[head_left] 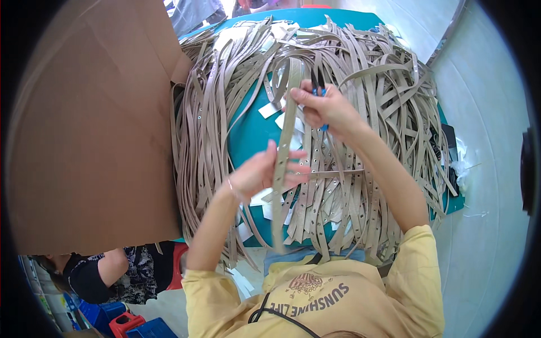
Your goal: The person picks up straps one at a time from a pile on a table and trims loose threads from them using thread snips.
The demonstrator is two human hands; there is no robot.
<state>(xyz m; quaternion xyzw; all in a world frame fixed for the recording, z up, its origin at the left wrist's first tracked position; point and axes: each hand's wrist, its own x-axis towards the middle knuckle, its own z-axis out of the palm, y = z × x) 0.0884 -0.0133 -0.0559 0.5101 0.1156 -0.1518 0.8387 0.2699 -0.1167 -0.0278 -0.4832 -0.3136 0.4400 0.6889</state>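
Observation:
A long beige belt strap (287, 121) with metal eyelets hangs in front of me, its upper end looped over. My right hand (329, 110) pinches it near the top between thumb and fingers. That same hand also keeps a small blue-handled cutting tool (324, 126) in its palm, dark tips pointing away; its exact kind is partly hidden. Lower down, my left hand (262, 172) is open, slightly blurred, with fingers stretched out beside the strap. The strap crosses in front of those fingers; whether they touch it I cannot tell.
Piles of similar beige straps (389, 107) cover the green table (245, 135), with white paper pieces (269, 110) among them. A large cardboard box (90, 129) stands at the left. Below it sits another person (121, 273) in dark patterned clothes, near blue and red bins (127, 324).

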